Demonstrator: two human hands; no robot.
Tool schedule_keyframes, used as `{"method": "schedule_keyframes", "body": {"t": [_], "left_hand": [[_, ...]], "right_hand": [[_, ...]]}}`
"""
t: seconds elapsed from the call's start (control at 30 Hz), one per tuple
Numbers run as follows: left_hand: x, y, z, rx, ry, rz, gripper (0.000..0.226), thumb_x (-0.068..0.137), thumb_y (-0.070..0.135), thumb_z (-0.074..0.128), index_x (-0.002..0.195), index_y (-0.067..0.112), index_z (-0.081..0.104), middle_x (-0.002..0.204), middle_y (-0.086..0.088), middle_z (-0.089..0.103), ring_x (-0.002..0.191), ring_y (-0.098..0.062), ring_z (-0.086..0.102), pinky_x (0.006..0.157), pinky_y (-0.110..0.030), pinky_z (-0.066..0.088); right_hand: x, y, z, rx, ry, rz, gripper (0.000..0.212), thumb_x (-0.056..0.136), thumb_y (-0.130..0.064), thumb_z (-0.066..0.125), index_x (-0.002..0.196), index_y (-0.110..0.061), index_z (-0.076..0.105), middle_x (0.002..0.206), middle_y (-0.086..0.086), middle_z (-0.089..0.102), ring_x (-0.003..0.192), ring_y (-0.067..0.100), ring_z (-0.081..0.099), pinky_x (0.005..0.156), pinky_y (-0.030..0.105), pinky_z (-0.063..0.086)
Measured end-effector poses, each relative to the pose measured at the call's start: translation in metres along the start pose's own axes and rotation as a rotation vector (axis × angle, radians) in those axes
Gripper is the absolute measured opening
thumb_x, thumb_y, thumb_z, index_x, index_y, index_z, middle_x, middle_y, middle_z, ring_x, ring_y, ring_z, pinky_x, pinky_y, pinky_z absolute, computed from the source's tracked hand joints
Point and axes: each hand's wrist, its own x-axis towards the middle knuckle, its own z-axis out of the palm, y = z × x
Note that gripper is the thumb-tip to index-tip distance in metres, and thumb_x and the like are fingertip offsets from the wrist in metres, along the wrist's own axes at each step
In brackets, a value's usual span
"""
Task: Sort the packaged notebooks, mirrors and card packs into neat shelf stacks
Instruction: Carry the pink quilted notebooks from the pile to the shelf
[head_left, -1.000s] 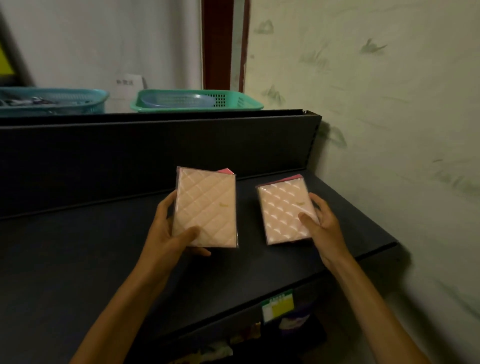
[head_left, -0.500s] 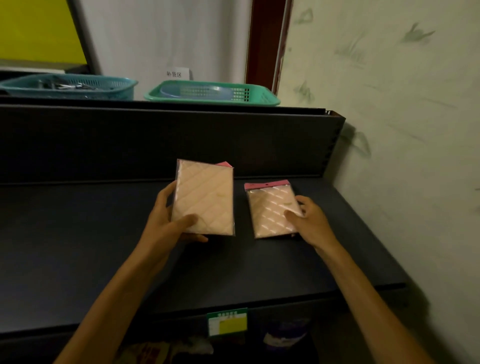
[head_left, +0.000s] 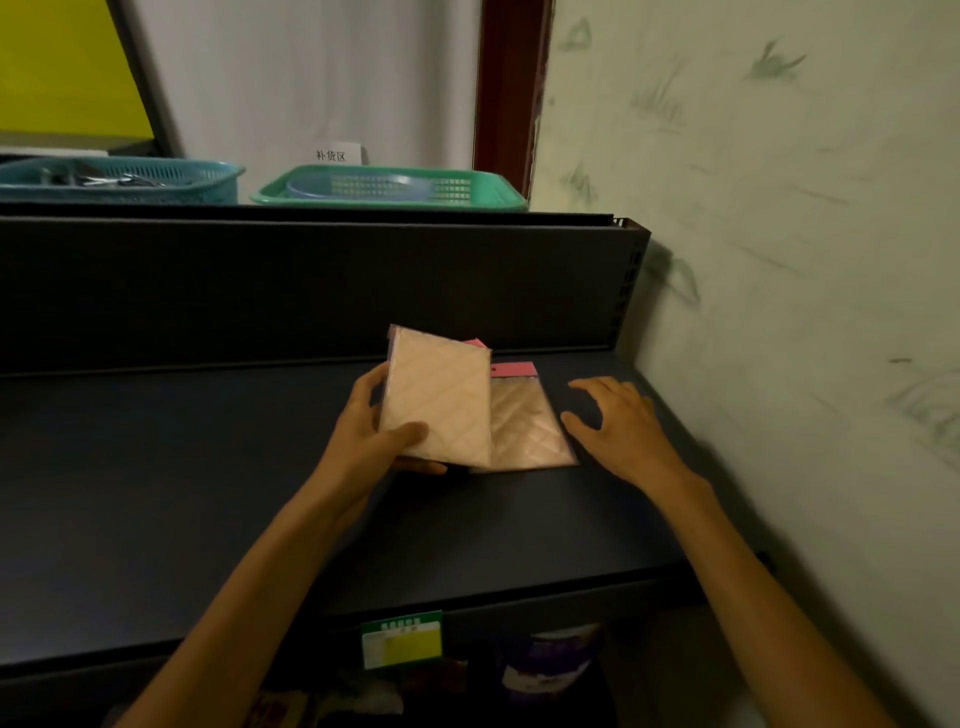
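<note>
Pink quilted notebook (head_left: 439, 397), in clear wrap, sits in my left hand (head_left: 371, 441): thumb across its lower front, fingers curled behind the left edge, grip narrow and firm, held tilted above the dark shelf (head_left: 208, 493). Its right edge overlaps the second notebook (head_left: 527, 423), which lies flat on the shelf with a pink header card at the top. My right hand (head_left: 621, 428) hovers just right of that one, fingers spread and relaxed, holding nothing. Half a second ago this hand gripped the second notebook; now it has let go, and the left-hand notebook has shifted right.
</note>
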Motion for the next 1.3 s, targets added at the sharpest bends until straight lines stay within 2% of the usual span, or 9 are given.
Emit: {"method": "schedule_keyframes", "body": {"t": [0.17,0.3,0.43,0.57,0.67,0.77,0.9,1.07,1.3], "left_hand": [[0.014,-0.006,0.031,-0.028,-0.019,-0.077,0.077,0.081,-0.001,0.066,0.139,0.035,0.031,0.138,-0.007,0.043,0.105,-0.029,0.059,0.067,-0.04,0.059],[0.025,-0.011,0.05,0.041,-0.025,-0.133,0.077,0.08,0.0,0.067,0.14,0.031,0.03,0.137,-0.008,0.045,0.104,-0.027,0.06,0.071,-0.04,0.06],[0.033,-0.018,0.055,0.253,-0.005,-0.125,0.077,0.078,0.008,0.073,0.142,0.024,0.031,0.139,-0.007,0.047,0.112,-0.024,0.057,0.089,-0.042,0.054],[0.034,-0.013,0.057,0.565,-0.015,-0.061,0.079,0.077,0.026,0.076,0.142,0.02,0.033,0.134,-0.004,0.051,0.092,-0.011,0.059,0.07,-0.024,0.053],[0.032,-0.009,0.051,0.903,0.021,0.06,0.074,0.076,0.039,0.075,0.138,0.018,0.041,0.129,-0.003,0.055,0.1,-0.016,0.057,0.079,-0.024,0.046],[0.029,-0.007,0.037,1.13,0.01,0.193,0.066,0.076,0.047,0.071,0.133,0.023,0.046,0.126,-0.002,0.055,0.108,-0.017,0.054,0.087,-0.029,0.046],[0.019,0.003,0.008,1.267,0.018,0.239,0.069,0.082,0.044,0.065,0.142,0.022,0.038,0.141,-0.003,0.043,0.128,-0.024,0.04,0.104,-0.042,0.039],[-0.001,0.011,-0.042,1.402,0.04,0.169,0.072,0.086,0.05,0.057,0.147,0.024,0.028,0.148,-0.002,0.034,0.135,-0.025,0.03,0.108,-0.046,0.034],[-0.042,0.02,-0.118,1.458,0.169,0.133,0.072,0.087,0.052,0.055,0.147,0.023,0.028,0.147,-0.003,0.035,0.134,-0.026,0.03,0.105,-0.047,0.035]], "right_hand": [[0.002,0.012,-0.002,0.033,0.005,-0.01,0.047,0.091,-0.037,0.056,0.135,-0.023,0.047,0.139,0.001,0.047,0.129,0.023,0.04,0.109,0.041,0.031],[0.0,0.018,-0.005,0.073,0.0,0.003,0.046,0.091,-0.035,0.056,0.135,-0.024,0.046,0.14,0.0,0.046,0.13,0.021,0.038,0.11,0.038,0.03],[-0.002,0.022,-0.007,0.127,0.015,0.021,0.045,0.092,-0.032,0.056,0.135,-0.022,0.047,0.14,0.001,0.046,0.13,0.021,0.039,0.11,0.037,0.031],[-0.002,0.021,-0.005,0.145,0.014,0.016,0.044,0.092,-0.032,0.056,0.134,-0.022,0.047,0.139,0.001,0.047,0.13,0.02,0.039,0.11,0.037,0.031],[-0.002,0.018,-0.006,0.15,0.014,0.013,0.044,0.092,-0.031,0.056,0.134,-0.022,0.047,0.139,0.001,0.047,0.13,0.021,0.04,0.11,0.037,0.03],[0.0,0.012,-0.006,0.14,0.023,-0.011,0.044,0.091,-0.032,0.057,0.134,-0.021,0.048,0.138,0.002,0.048,0.128,0.022,0.041,0.109,0.038,0.032],[0.003,-0.007,-0.006,0.132,0.031,-0.08,0.043,0.091,-0.033,0.057,0.132,-0.021,0.05,0.136,0.001,0.05,0.125,0.022,0.042,0.106,0.038,0.032],[0.002,-0.046,0.01,0.117,-0.031,-0.176,0.044,0.09,-0.034,0.056,0.132,-0.024,0.047,0.136,-0.001,0.048,0.124,0.02,0.04,0.103,0.032,0.026],[-0.012,-0.134,0.043,0.149,-0.074,-0.304,0.047,0.091,-0.036,0.057,0.134,-0.024,0.046,0.142,-0.002,0.045,0.132,0.017,0.037,0.11,0.031,0.023]]}}
